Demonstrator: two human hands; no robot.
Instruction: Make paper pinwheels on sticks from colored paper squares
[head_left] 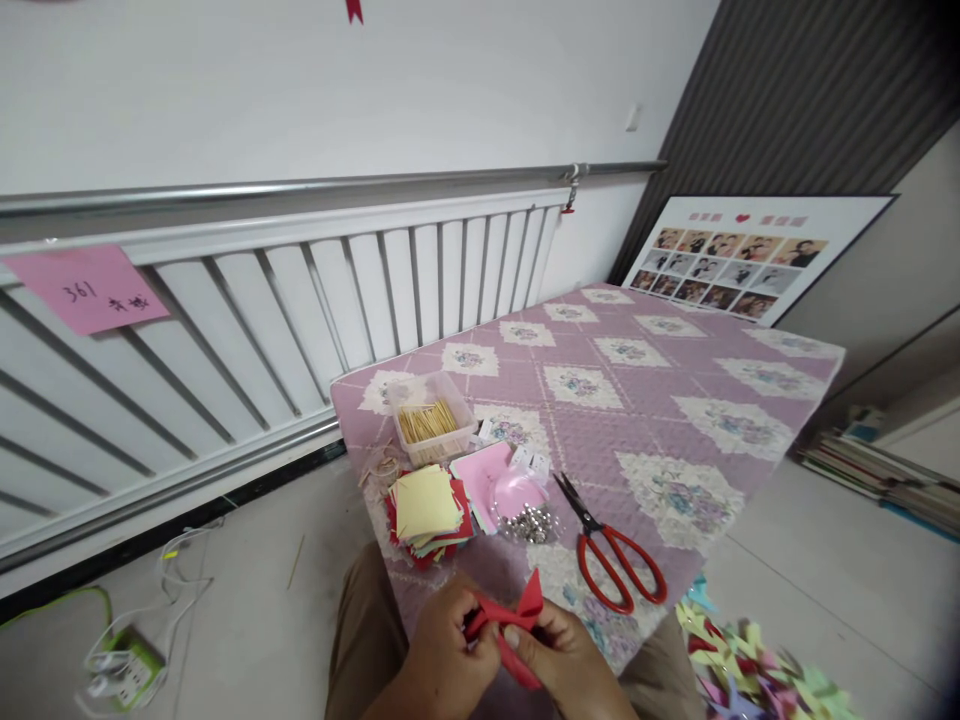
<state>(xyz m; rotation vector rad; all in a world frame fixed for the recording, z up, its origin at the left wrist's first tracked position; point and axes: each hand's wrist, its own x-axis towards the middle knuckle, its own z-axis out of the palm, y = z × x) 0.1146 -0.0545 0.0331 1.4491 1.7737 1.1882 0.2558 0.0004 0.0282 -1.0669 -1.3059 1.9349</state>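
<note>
Between my two hands is a red paper pinwheel (513,622) with folded points, held over the table's near edge. My left hand (454,650) pinches its left side between thumb and fingers. On the opposite side my right hand (566,655) is closed on it, the thumb pressed near the middle. Just beyond the hands lie a stack of yellow and red paper squares (427,503) and a pile of small shiny metal pieces (531,523) in clear plastic. Red-handled scissors (611,555) rest to the right, blades slightly apart, pointing away from me.
A clear plastic box (442,440) of thin wooden sticks stands behind the paper stack. A patterned purple cloth (577,430) covers the table. Several finished paper pinwheels (757,665) lie on the floor at right. A white radiator (360,290) runs behind; a power strip (131,672) with cables is at lower left.
</note>
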